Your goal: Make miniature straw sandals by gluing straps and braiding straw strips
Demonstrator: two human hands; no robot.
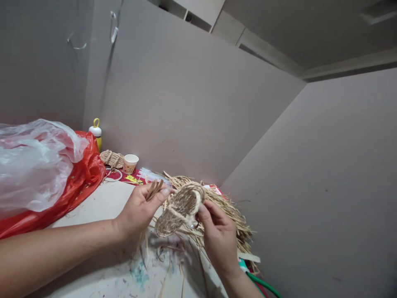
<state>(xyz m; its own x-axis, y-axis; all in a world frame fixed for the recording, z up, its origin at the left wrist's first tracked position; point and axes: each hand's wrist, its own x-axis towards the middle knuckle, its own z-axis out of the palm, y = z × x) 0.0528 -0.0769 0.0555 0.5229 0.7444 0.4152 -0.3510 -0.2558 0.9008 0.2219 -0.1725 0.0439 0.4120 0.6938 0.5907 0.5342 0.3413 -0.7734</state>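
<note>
A small woven straw sandal (pixel 181 207) is held up over the table between both hands. My left hand (pixel 141 209) is closed, pinching a bundle of loose straw ends (pixel 154 188) beside the sandal's upper edge. My right hand (pixel 218 236) is closed too, its thumb and fingers gripping the sandal's right side from below. A pile of loose straw (pixel 226 211) lies on the table just behind the hands.
A paint-stained white table (pixel 105 203) sits in a grey-walled corner. At the left lie a red and a clear plastic bag (pixel 40 169). Further back stand a paper cup (pixel 130 163), another woven straw piece (pixel 111 158) and a yellow-and-white bottle (pixel 96 132). A green tube (pixel 263 283) shows at lower right.
</note>
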